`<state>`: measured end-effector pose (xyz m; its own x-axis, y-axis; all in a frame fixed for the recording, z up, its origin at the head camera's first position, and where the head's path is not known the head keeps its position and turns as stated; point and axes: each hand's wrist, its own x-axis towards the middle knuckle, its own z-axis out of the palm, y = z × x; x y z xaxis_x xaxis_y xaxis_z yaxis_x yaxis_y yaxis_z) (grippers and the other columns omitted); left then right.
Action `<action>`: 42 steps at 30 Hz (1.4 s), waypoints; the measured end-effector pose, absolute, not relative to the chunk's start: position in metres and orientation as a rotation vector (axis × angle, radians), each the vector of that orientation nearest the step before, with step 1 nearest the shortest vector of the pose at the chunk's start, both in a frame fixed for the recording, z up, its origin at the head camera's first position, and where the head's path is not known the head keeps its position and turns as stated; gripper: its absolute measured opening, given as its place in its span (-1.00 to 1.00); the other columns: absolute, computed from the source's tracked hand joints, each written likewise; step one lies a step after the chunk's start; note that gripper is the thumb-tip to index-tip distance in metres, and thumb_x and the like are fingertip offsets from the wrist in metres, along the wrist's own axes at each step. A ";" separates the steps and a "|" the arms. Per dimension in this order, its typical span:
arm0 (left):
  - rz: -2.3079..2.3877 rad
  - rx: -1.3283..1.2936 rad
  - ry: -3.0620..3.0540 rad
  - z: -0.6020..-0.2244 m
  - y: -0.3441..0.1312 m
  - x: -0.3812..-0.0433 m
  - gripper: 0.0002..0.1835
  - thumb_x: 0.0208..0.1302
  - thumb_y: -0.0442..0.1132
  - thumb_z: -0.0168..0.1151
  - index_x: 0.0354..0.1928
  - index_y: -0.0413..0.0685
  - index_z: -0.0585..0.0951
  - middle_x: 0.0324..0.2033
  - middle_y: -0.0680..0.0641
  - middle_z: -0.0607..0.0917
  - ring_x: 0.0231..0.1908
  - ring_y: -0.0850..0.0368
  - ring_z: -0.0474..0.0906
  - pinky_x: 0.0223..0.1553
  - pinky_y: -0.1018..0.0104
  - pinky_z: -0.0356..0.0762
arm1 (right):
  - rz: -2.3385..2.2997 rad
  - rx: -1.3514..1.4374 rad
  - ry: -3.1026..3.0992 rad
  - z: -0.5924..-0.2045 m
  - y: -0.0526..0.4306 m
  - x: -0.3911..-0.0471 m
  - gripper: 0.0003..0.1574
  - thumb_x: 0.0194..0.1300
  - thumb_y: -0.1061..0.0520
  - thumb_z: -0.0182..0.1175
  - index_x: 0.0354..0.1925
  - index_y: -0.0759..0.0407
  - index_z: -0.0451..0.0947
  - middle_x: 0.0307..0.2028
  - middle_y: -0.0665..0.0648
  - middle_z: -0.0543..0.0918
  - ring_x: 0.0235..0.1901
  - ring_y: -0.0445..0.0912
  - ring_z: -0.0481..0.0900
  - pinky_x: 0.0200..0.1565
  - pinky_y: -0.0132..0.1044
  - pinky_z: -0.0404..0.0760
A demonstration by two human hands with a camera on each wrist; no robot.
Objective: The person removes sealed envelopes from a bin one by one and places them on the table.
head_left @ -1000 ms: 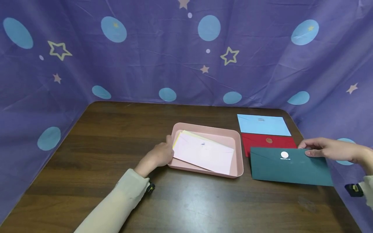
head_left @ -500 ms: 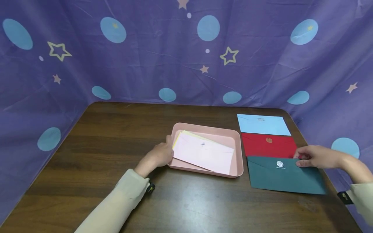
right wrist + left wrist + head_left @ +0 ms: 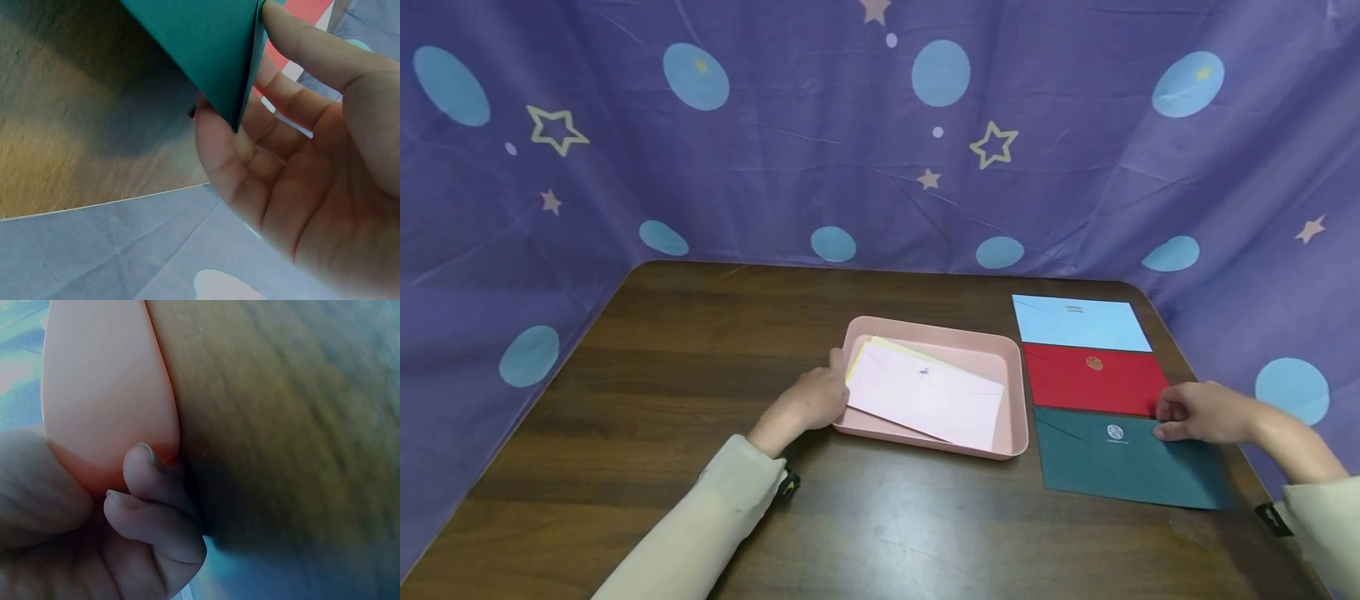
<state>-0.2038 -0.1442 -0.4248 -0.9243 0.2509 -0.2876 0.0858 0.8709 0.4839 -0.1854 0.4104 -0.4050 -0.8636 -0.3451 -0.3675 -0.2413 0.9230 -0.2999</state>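
My left hand point(image 3: 812, 398) grips the left side of the pink tray point(image 3: 1013, 392), its fingers curled against the tray wall point(image 3: 112, 381) in the left wrist view. In the tray lies a pale pink envelope point(image 3: 917, 400) with a small dark print, over a yellow-edged one. My right hand point(image 3: 1206, 412) pinches the upper edge of a dark green envelope point(image 3: 1120, 467) bearing a round white emblem. In the right wrist view, the thumb lies on the green envelope point(image 3: 200, 44) and the other fingers curl below its edge. A red envelope point(image 3: 1086, 383) lies right behind it.
Behind the red envelope lies a light blue envelope point(image 3: 1082, 323), forming a column to the right of the tray. The brown wooden table point(image 3: 700, 333) is surrounded by a purple curtain point(image 3: 865, 125) with stars and dots.
My right hand has moved the green envelope towards me and slightly left, lowering it in front of the red envelope, which now shows more. My left hand stays on the tray.
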 end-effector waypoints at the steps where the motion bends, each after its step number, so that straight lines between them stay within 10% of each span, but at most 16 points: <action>1: 0.674 0.253 2.699 -0.425 -0.144 -0.204 -0.45 0.56 -0.34 -0.14 0.47 -0.41 0.06 -0.37 -0.24 0.59 -0.36 -0.07 0.56 -0.28 0.08 0.54 | -0.333 -0.412 2.665 -0.406 0.411 -0.185 -0.70 0.30 0.03 0.50 -0.25 0.12 0.57 -0.46 -0.04 0.40 -0.44 -0.17 0.35 -0.36 -0.29 0.30; 42: 0.673 0.286 2.723 -0.449 -0.149 -0.218 -0.54 0.50 -0.31 -0.11 0.33 -0.34 0.13 -0.40 -0.23 0.60 -0.40 -0.08 0.56 -0.30 0.03 0.55 | -0.322 -0.408 2.872 -0.398 0.389 -0.184 -0.62 0.28 0.02 0.52 -0.19 0.20 0.55 -0.46 -0.02 0.49 -0.44 -0.12 0.42 -0.41 -0.25 0.42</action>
<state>-0.2184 -0.1495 -0.4486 -0.9284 0.2665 -0.2590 0.1152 0.8690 0.4813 -0.1845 0.3890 -0.3980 -0.9366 -0.2960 -0.1874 -0.2472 0.9374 -0.2452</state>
